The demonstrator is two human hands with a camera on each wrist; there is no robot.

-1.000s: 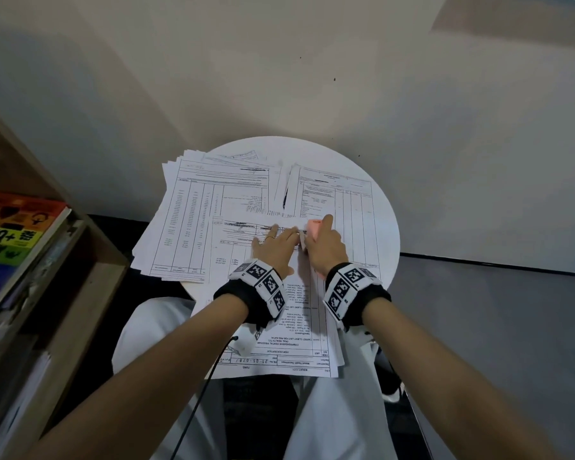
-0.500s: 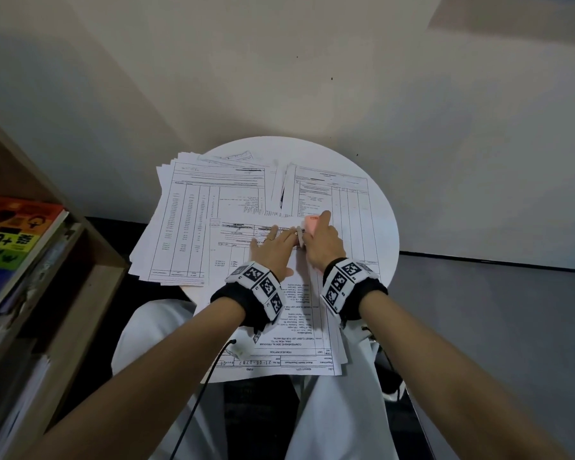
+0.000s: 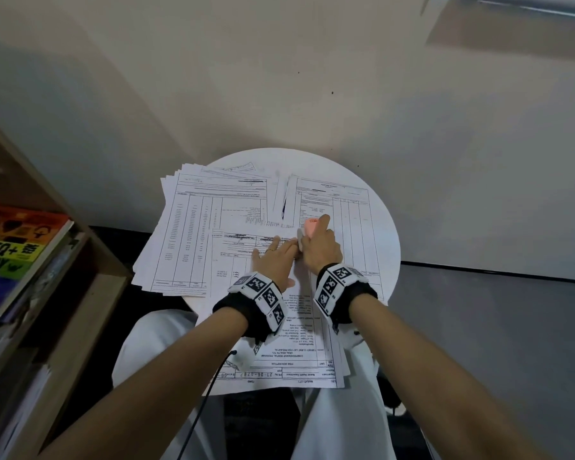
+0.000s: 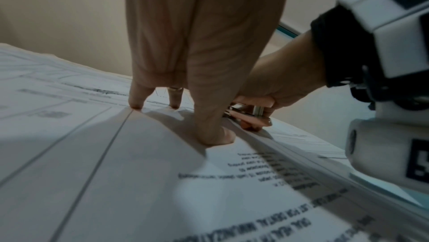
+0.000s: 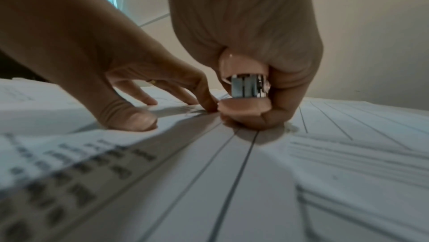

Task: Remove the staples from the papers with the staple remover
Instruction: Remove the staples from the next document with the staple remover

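Note:
A printed paper set (image 3: 279, 340) lies across the near half of the round white table (image 3: 384, 227). My left hand (image 3: 273, 257) presses it flat with spread fingers (image 4: 137, 99) and thumb near its top right corner. My right hand (image 3: 319, 244) grips a pink staple remover (image 3: 310, 226) with metal jaws (image 5: 248, 87), squeezed between thumb and fingers, its tip down on the paper's corner beside the left fingertips (image 5: 209, 106). The staple itself is hidden.
A thick stack of printed sheets (image 3: 196, 234) covers the table's left side and overhangs its edge. Another sheet (image 3: 332, 200) lies at the back right. A wooden shelf (image 3: 63, 293) with colourful books (image 3: 10, 240) stands at my left. A wall rises behind.
Both hands stay at the paper's top corner; the right hand with the remover has shifted only slightly. The head view has drifted a little.

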